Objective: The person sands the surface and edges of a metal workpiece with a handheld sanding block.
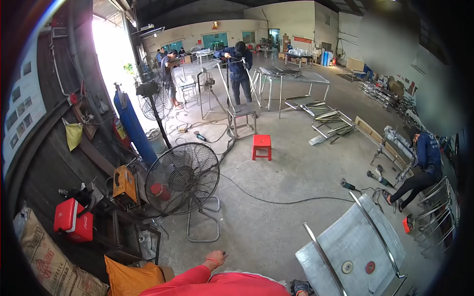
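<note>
My left hand point(216, 259), with a red band at the wrist and a red sleeve behind it, is held out over the concrete floor. Its fingers are curled closed, and a small dark thing at the fingertips is too small to name. My right hand point(299, 287), in a dark glove, shows only in part at the bottom edge, beside a plastic-covered work table point(316, 254); its fingers are not clear. Across that table lie two bent metal tubes point(323, 256), with a pale abrasive disc point(347, 267) and a red disc point(370, 267) between them.
A large floor fan point(182, 178) stands ahead on the left, near a blue gas cylinder point(132, 123) and a red cooler box point(74, 220). A red stool point(261, 147) is further ahead. Cables point(291, 202) and angle grinders point(379, 178) lie on the floor. Several people work at metal frames.
</note>
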### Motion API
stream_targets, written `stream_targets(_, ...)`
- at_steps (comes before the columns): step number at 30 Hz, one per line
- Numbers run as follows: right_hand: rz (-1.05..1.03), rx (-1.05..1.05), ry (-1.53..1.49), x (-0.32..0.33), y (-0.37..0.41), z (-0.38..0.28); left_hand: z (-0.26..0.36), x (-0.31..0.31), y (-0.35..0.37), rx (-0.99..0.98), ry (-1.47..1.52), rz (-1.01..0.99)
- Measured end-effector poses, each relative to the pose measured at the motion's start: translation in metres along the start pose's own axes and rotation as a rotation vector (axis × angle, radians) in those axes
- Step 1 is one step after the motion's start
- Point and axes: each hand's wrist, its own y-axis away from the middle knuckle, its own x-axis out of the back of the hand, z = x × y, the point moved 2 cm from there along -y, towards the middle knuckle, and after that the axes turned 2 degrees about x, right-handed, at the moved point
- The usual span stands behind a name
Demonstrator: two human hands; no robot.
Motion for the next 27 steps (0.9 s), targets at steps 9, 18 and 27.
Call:
stream_targets(9,0.203,-0.09,-0.106,0.054,0.042,0.027,-0.082,-0.006,-0.006,0.074,-0.069,-0.117)
stream_targets(18,0.827,-0.798,-0.554,0.079,0.179,0.111,-0.004,-0.051,-0.072,-0.401,-0.23,-0.094)
stream_targets(27,0.523,-0.955,-0.499,0.113,0.241,0.146,0.189,-0.055,-0.085,-0.749,-0.312,-0.023)
